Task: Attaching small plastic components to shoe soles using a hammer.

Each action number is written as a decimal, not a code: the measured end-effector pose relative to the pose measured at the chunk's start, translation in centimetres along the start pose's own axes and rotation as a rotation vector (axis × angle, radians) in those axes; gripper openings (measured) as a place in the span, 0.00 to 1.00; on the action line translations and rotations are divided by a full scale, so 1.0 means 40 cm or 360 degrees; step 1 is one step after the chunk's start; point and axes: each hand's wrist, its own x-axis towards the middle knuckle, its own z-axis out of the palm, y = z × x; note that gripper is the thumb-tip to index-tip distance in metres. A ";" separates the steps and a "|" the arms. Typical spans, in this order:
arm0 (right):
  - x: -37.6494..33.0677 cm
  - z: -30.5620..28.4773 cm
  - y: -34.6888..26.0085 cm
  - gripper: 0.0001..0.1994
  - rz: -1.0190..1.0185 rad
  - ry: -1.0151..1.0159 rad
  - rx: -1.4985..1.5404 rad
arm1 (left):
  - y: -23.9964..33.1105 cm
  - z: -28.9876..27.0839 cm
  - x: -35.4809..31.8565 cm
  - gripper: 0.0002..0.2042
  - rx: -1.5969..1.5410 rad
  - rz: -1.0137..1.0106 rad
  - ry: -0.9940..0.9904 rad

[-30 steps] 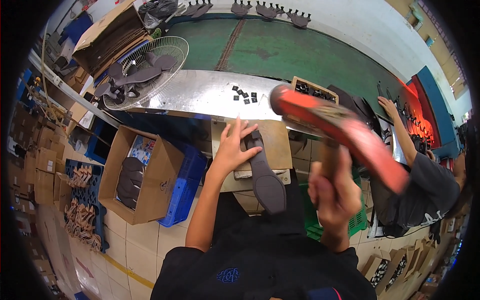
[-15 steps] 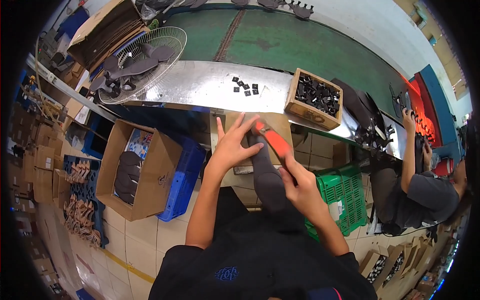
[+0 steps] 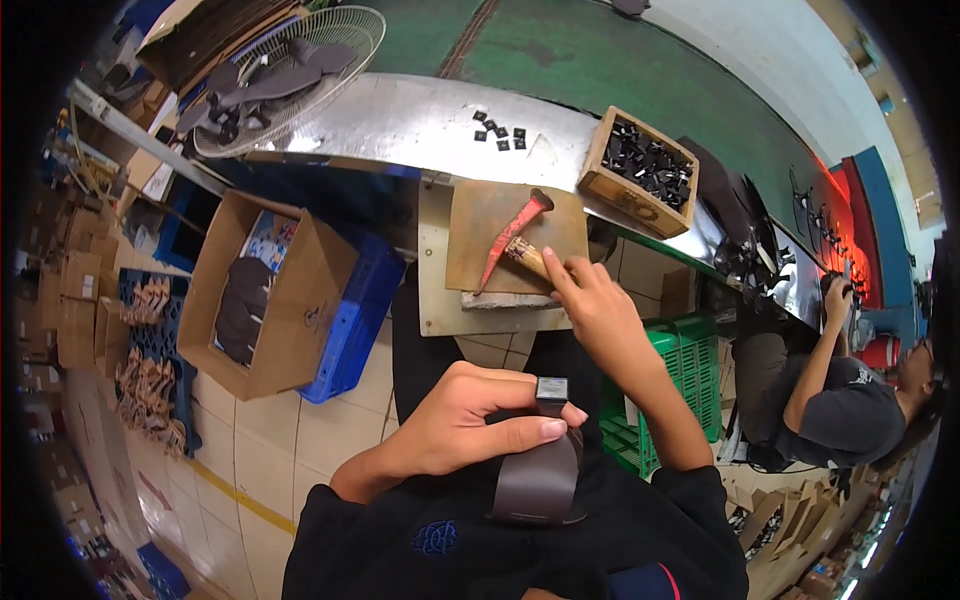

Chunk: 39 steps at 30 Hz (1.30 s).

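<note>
Close to my body, my left hand (image 3: 490, 418) is closed around a dark brown shoe sole (image 3: 538, 478), turned so that the square black end of its heel points up between thumb and fingers. Ahead of it lies a hammer (image 3: 515, 225) with a worn red head and a wooden handle, its head down on a brown pad (image 3: 475, 215). My right hand (image 3: 603, 318) has its fingers on the handle's end; the thumb is hidden. Several small square black pieces (image 3: 497, 131) lie loose on the metal ledge beyond the pad.
A wooden box (image 3: 640, 175) of small black parts stands right of the loose pieces. Soles lie in a wire fan guard (image 3: 290, 80) at far left. A carton (image 3: 270, 300) sits on a blue crate, left; a green crate (image 3: 680, 375) is right. Another person (image 3: 850, 405) works at far right.
The sole has left the pad and come back toward my body in my left hand, heel end up. The hammer, raised in my right hand before, now lies with its head on the pad.
</note>
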 end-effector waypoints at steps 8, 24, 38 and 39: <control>-0.041 -0.234 -0.010 0.21 -0.0962 -0.0050 0.1906 | -0.015 0.014 0.002 0.12 -0.0413 -0.0152 -0.0288; -0.044 -0.274 -0.005 0.12 -0.1474 -0.0160 0.1957 | -0.014 0.038 0.044 0.09 -0.0300 -0.0154 -0.1022; -0.230 -0.069 0.289 0.12 0.0457 0.0485 0.0929 | 0.089 -0.368 0.137 0.21 0.0713 0.0456 0.1658; -0.259 -0.057 0.342 0.12 0.0637 0.0674 0.0865 | 0.139 -0.432 0.153 0.20 0.0716 0.0601 0.1778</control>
